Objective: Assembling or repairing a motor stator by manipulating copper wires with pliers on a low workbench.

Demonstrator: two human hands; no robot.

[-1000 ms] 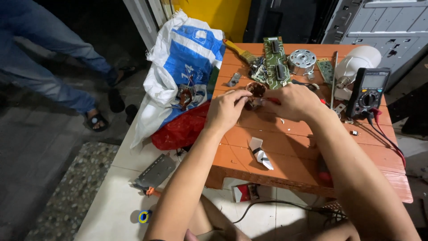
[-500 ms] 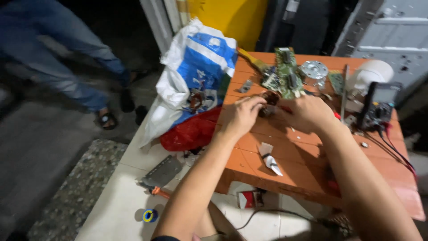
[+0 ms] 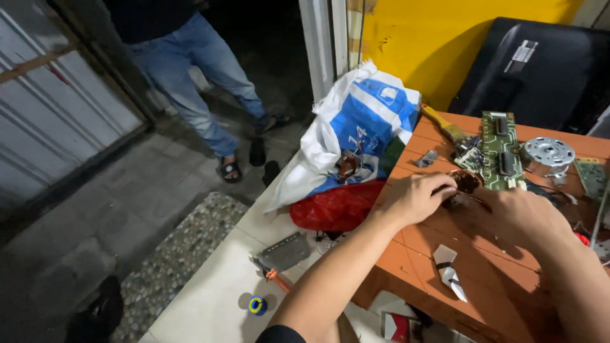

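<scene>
Left grip [image 3: 416,197] closed on small round copper-coloured part [image 3: 467,181], right of centre, above orange table [image 3: 438,244]. Right grip [image 3: 518,213] curled beside it; hold not clear. Compared with before: view shifted left, hands same place.

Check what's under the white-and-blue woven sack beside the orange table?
A crumpled red plastic bag shows beneath the white-and-blue woven sack, resting on the pale tiled floor. Anything further beneath is covered by both.

table [image 3: 438,244]: circuit board [image 3: 502,149] behind hands | sack [image 3: 356,136] left (on floor) | motor disc [image 3: 548,152] right of board
</scene>
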